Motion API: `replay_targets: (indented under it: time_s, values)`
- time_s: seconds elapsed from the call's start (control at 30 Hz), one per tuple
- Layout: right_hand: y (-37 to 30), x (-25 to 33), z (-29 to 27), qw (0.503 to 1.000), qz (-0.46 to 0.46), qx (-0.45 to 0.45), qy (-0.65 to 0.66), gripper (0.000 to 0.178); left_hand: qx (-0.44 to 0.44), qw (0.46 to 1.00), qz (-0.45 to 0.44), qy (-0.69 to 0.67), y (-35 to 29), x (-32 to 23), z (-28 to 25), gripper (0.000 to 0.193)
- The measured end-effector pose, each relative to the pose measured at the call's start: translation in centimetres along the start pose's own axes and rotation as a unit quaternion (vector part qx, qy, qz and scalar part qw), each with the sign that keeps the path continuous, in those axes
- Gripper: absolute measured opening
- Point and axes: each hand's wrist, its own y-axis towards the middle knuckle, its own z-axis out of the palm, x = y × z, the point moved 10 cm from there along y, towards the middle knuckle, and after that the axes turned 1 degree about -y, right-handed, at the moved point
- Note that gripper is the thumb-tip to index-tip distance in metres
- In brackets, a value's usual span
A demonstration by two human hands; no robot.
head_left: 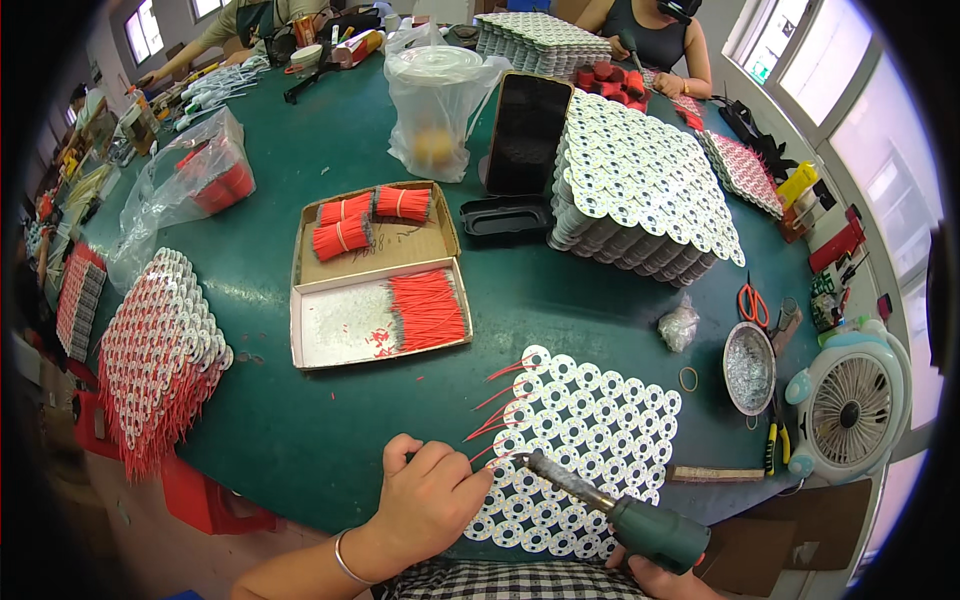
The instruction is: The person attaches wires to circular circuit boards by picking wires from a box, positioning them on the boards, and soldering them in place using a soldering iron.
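Observation:
A panel of white round circuit boards (573, 432) lies on the green table in front of me. Several red wires (490, 428) stick out from its left edge. My left hand (432, 497) is closed in a pinch at that edge, on a thin red wire (484, 452) that runs to a board. From the lower right, my right hand (668, 578) grips a soldering iron (650, 530) by its dark green handle. The iron's tip meets the panel's left edge, close to my left fingertips. Part of my right hand is hidden behind the handle.
Ahead sits an open cardboard box (312, 335) with cut red wires and bundles. A tall stack of panels (650, 180), a phone (527, 135) and a bagged cup (435, 110) stand beyond. Wired panels (160, 345) pile left; a metal bowl (749, 370) and fan (850, 410) stand right.

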Motion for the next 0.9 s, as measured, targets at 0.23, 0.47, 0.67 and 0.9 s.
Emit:
replay_targets:
  time_s: [0.23,0.47,0.67,0.9]
  values:
    - [-1.0,-3.0,-0.6,0.996,0.068,-0.036,0.051,0.030,-0.020,1.000,0.001,-0.003,0.1,-0.9,-0.8,0.014]
    - [-0.7,-1.1,-0.5,0.999,-0.009,-0.035,0.009,0.031,-0.015,1.000,0.020,-0.005,-0.1,-1.1,-0.4,0.015]
    - [-0.6,0.5,-0.1,0.997,-0.071,-0.027,-0.022,0.032,-0.010,1.000,0.021,0.000,-0.3,-1.1,-0.3,0.015]
    - [-0.6,1.3,0.4,0.994,-0.108,-0.021,-0.027,0.037,-0.009,1.000,0.024,-0.001,-0.3,-1.1,-0.1,0.014]
